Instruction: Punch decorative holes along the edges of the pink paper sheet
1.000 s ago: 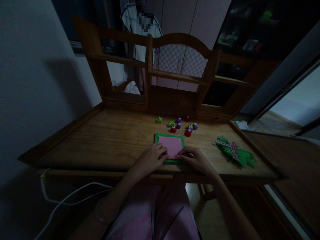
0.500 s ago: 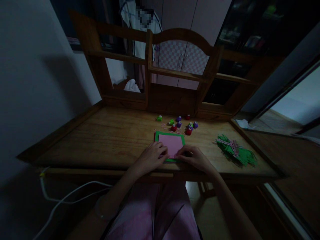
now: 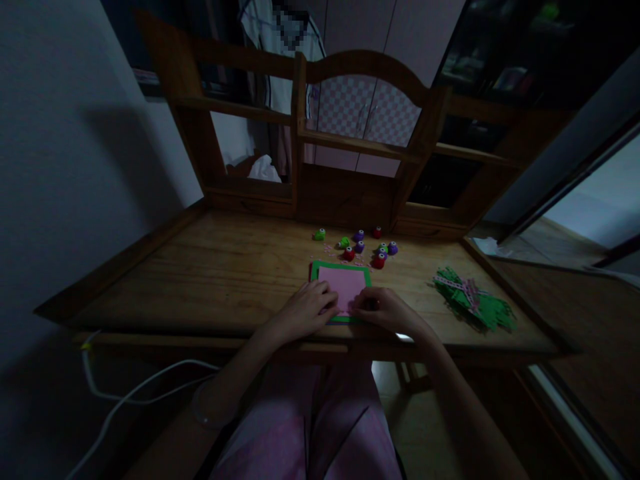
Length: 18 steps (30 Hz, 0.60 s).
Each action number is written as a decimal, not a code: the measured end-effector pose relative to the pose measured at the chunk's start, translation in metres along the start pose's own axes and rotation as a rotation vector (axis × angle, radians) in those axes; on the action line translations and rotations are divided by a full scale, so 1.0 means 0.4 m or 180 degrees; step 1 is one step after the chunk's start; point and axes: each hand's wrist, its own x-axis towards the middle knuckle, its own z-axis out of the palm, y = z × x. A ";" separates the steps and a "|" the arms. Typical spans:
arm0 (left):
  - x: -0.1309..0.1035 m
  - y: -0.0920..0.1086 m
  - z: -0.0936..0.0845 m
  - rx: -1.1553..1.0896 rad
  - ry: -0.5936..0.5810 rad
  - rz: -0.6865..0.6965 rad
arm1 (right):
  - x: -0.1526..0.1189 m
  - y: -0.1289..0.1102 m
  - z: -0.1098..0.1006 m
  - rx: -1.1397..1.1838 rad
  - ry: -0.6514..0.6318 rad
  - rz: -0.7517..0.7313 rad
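We have both hands on the pink sheet [image 3: 344, 283], which lies on the green sheet [image 3: 315, 267] near the front edge of the wooden worktop [image 3: 235, 273]. Our left hand [image 3: 306, 309] rests flat on the pink sheet's near left corner, fingers spread, pinning it rather than gripping. Our right hand [image 3: 384, 310] sits at the near right corner with fingertips curled close together; the light is too dim for us to tell whether that grip pinches the paper's edge or only presses on it. To work this well, we judge that the left hand should hold the sheet square inside the green border while the right works the edge with small, even pressure. Just beyond the sheets lie the small coloured punches [image 3: 362, 244], and the green paper bundle [image 3: 475, 305] lies well apart to the right.
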 end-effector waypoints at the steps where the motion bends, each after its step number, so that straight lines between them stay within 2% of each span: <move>1: 0.000 -0.001 0.001 -0.0007 -0.0001 0.0014 | 0.001 0.000 0.001 -0.0014 -0.0001 0.0006; 7: 0.001 -0.004 0.003 -0.0023 -0.0004 0.0037 | 0.002 0.000 0.005 -0.0132 0.0033 0.0012; 11: -0.004 -0.003 0.000 -0.0149 0.0149 0.0050 | 0.000 0.001 0.004 -0.0104 0.0014 0.0019; 15: -0.016 -0.005 -0.007 -0.0174 0.0205 0.0487 | -0.004 -0.003 0.002 -0.0084 0.0014 -0.0028; 18: -0.028 -0.007 -0.006 0.0086 0.0177 0.0904 | -0.005 -0.005 0.004 -0.0130 0.0029 -0.0024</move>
